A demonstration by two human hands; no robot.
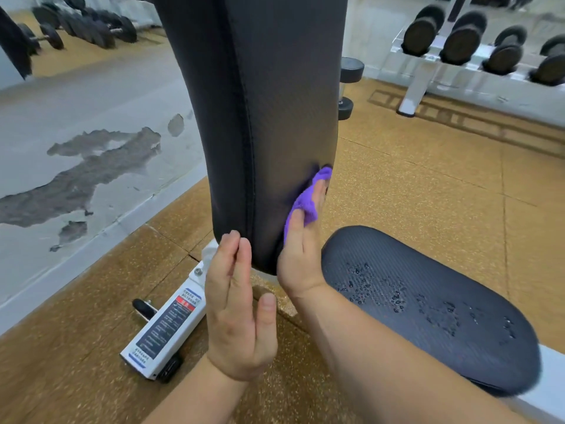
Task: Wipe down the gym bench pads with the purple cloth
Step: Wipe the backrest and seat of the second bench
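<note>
Two pads need wiping; the upright black vinyl back pad is in hand. The right hand presses the purple terry cloth flat against its lower edge at 3 o'clock. The left hand is spread wide, empty, bracing the pad's 9 o'clock side. Next: wipe the ribbed, rounded black seat pad, beaded with droplets
</note>
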